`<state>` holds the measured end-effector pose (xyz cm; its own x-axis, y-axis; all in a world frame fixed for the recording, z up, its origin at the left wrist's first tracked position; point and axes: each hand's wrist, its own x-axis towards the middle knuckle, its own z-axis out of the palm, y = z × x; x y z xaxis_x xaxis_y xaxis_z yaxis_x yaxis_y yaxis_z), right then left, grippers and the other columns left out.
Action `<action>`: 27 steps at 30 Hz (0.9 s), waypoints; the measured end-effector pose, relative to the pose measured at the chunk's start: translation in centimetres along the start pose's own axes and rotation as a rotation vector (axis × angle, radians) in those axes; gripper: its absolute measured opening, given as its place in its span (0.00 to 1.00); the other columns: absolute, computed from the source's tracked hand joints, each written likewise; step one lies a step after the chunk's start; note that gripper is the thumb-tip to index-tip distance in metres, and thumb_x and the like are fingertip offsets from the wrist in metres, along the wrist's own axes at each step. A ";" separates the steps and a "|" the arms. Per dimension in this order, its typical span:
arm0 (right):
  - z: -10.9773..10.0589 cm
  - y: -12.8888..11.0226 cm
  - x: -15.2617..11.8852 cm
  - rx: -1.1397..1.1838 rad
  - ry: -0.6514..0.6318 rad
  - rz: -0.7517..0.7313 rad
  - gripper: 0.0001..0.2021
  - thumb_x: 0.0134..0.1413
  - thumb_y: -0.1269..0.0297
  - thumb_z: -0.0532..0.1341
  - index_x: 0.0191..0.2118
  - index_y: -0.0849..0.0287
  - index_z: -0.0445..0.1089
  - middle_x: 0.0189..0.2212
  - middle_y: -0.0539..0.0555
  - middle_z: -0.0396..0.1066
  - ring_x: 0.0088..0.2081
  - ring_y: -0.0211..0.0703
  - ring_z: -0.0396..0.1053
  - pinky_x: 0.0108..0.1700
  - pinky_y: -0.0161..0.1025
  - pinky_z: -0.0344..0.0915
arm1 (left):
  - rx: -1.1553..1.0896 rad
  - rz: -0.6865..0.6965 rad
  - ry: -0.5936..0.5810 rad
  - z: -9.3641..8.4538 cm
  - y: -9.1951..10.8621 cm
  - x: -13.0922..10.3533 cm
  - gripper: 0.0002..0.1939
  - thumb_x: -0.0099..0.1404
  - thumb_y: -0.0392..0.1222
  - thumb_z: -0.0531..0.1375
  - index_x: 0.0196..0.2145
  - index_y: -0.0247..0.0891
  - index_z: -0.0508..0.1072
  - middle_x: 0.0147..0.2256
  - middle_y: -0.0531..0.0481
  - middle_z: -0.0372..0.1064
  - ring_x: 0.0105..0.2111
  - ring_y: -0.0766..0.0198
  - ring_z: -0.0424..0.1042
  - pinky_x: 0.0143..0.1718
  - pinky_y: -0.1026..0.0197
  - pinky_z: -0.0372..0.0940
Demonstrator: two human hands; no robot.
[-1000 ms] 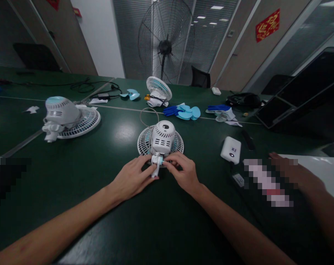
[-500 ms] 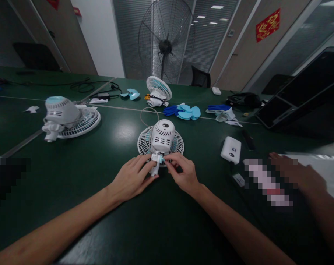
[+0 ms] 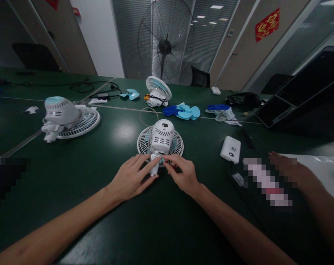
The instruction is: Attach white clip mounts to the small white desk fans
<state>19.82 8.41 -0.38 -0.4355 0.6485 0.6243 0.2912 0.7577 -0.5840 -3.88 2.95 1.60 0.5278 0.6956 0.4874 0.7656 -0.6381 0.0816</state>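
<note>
Our fan (image 3: 164, 135) lay face down at 12 o'clock, its neck (image 3: 154, 170) toward 6. Our left hand (image 3: 128, 178) gripped that neck, forefinger crossing toward 3, where our right hand (image 3: 186, 175) pinched the blue knob (image 3: 162, 160); we seemingly braced both parts.

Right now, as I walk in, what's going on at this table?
A person is working with both bare hands on a small white fan, which lies grille down. The left hand holds the white bracket at its near end, while the right hand pinches a small light-blue knob on it. Two more fans, one at the left and one farther back, sit untouched. Another person's hand is at the right.
</note>
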 end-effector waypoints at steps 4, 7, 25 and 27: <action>0.0 -0.1 0.0 0.003 -0.012 -0.003 0.14 0.69 0.70 0.60 0.56 0.52 0.73 0.43 0.54 0.80 0.34 0.41 0.78 0.36 0.41 0.77 | 0.014 -0.013 -0.016 -0.2 0.0 0.1 0.30 0.75 0.50 0.59 0.70 0.42 0.60 0.56 0.36 0.68 0.51 0.46 0.71 0.49 0.42 0.74; -0.1 -0.1 0.0 0.000 -0.016 -0.011 0.14 0.69 0.70 0.60 0.56 0.52 0.73 0.44 0.54 0.80 0.36 0.42 0.78 0.40 0.42 0.78 | 0.034 -0.028 -0.017 -0.3 -0.1 0.1 0.30 0.74 0.53 0.59 0.70 0.45 0.61 0.57 0.36 0.67 0.52 0.45 0.71 0.49 0.42 0.74; -0.2 -0.6 0.4 0.015 0.023 -0.085 0.16 0.69 0.71 0.61 0.58 0.53 0.74 0.44 0.56 0.80 0.43 0.43 0.79 0.43 0.42 0.79 | 0.019 0.056 -0.027 0.4 -0.9 -0.5 0.31 0.77 0.52 0.56 0.71 0.37 0.59 0.59 0.32 0.70 0.44 0.51 0.79 0.45 0.47 0.77; -0.2 -0.6 0.4 0.012 0.030 -0.100 0.15 0.69 0.71 0.62 0.57 0.55 0.75 0.44 0.56 0.80 0.42 0.43 0.79 0.42 0.41 0.78 | 0.005 0.061 -0.025 0.4 -0.9 -0.5 0.30 0.77 0.52 0.55 0.71 0.37 0.59 0.59 0.32 0.71 0.45 0.51 0.79 0.46 0.47 0.77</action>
<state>19.61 8.21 0.30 -0.4359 0.5716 0.6952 0.2376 0.8181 -0.5237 -4.68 3.35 0.93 0.5828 0.6631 0.4697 0.7332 -0.6784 0.0480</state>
